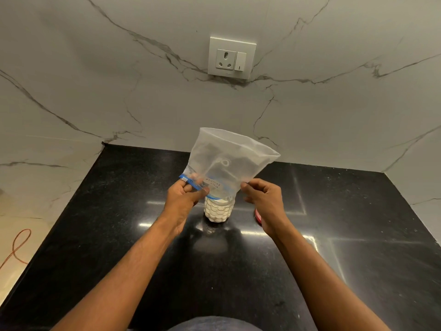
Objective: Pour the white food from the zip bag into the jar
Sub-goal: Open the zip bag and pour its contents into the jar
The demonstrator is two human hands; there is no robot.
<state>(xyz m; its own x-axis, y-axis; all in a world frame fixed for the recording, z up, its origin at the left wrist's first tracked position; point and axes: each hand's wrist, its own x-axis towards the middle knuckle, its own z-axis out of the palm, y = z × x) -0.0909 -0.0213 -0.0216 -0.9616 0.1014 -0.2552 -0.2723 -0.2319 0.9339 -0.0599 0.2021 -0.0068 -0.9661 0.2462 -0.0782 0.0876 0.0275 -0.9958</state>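
Note:
A clear zip bag (229, 158) with a blue seal strip is held upside down, its mouth over a small textured glass jar (217, 211) on the black counter. White food fills the jar nearly to its rim. The bag looks almost empty and stands up above the jar. My left hand (185, 199) pinches the blue strip at the bag's left side. On the other side, my right hand (262, 199) pinches the bag's right edge near the mouth.
A red lid (257, 216) lies on the black counter (119, 211) just right of the jar, partly hidden by my right hand. A marble wall with a socket (231, 58) rises behind. An orange cable (16, 247) lies on the floor at left.

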